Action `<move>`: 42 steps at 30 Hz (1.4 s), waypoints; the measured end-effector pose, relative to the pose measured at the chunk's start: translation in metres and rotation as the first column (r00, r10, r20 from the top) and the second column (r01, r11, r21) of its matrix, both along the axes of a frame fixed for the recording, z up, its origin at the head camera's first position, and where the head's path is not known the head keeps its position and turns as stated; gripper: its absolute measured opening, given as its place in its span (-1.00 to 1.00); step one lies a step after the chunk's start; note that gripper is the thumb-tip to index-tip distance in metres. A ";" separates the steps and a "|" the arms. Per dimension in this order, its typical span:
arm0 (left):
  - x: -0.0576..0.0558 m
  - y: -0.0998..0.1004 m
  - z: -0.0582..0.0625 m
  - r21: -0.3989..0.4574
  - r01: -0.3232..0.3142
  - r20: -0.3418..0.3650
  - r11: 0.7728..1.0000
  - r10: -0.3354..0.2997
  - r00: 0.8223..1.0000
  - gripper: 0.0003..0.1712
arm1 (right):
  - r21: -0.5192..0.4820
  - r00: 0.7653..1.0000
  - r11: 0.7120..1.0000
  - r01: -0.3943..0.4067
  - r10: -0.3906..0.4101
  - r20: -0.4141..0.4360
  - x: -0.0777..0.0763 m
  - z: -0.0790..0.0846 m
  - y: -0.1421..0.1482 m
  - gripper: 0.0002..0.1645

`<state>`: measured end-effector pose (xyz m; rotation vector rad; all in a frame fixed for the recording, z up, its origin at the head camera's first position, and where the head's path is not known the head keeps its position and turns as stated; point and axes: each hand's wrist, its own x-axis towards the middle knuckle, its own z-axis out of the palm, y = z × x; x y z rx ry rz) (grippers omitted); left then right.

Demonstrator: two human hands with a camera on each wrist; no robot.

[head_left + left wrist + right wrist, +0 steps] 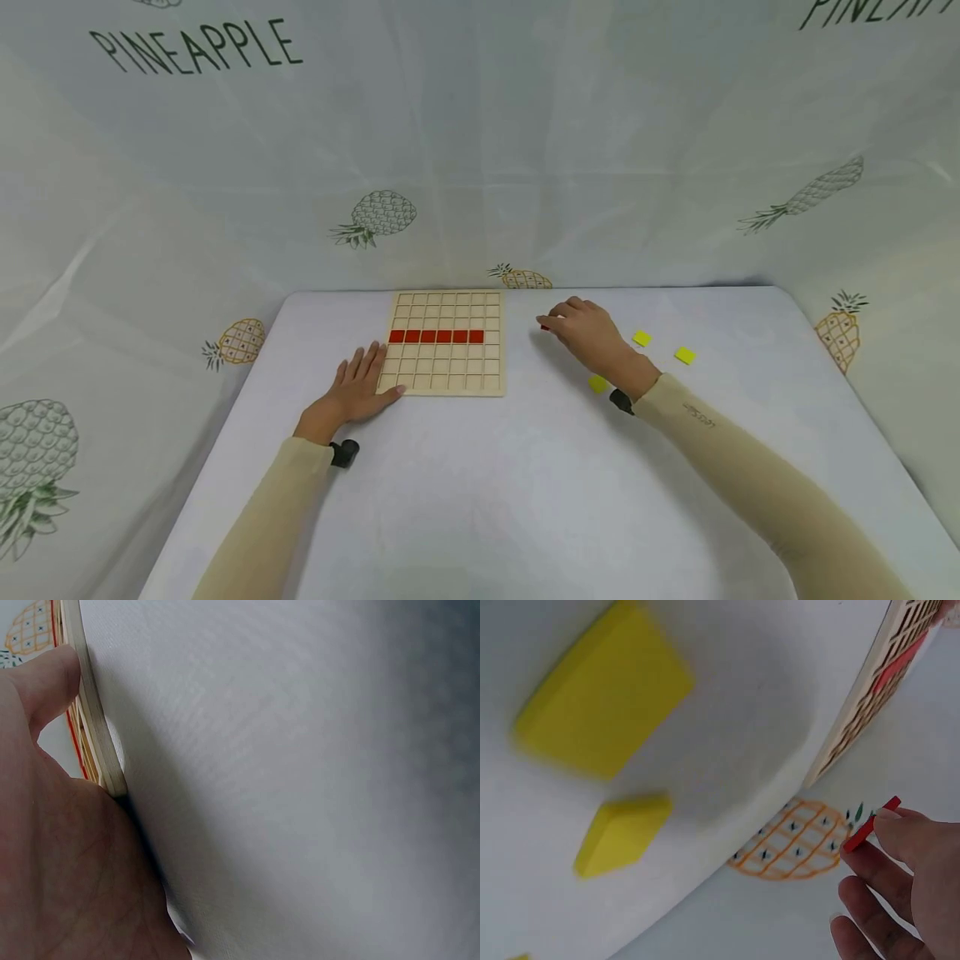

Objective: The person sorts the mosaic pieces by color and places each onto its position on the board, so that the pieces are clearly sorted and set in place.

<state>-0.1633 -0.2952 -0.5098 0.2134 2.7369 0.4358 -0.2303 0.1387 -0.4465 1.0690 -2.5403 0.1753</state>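
A wooden grid board (442, 375) lies at the back of the table, with a row of several red square tiles (437, 337) across its cells; the row's rightmost cell is bare. My left hand (357, 392) rests flat at the board's left front corner, fingers straight along the edge and thumb (56, 682) touching the front edge. To the right of the board, my right hand (592, 335) is raised above the table. Between its thumb and fingers it pinches a red square tile (871, 824).
Three yellow square tiles lie on the white table (465, 500) around the right forearm: one yellow tile (642, 338) behind, another yellow tile (685, 355) farther right, and a third yellow tile (597, 384) close to the wrist. A pineapple-print curtain (465, 150) hangs along the table's back edge.
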 end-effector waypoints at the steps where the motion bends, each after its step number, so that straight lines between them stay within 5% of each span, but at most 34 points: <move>1: 0.000 0.000 0.000 0.001 0.001 -0.002 1.000 -0.001 1.000 0.19 | 0.006 1.000 1.000 -0.002 0.002 0.005 0.000 -0.001 -0.005 -0.70; 19: -0.001 0.003 0.004 -0.006 -0.001 -0.010 1.000 0.001 1.000 0.18 | 0.059 0.998 0.998 -0.028 0.025 0.056 -0.002 -0.017 -0.064 -0.71; 42: 0.001 0.004 0.003 0.000 -0.013 -0.002 1.000 0.013 1.000 0.18 | 0.123 0.981 0.992 0.015 -0.039 0.188 -0.012 -0.022 -0.089 -0.72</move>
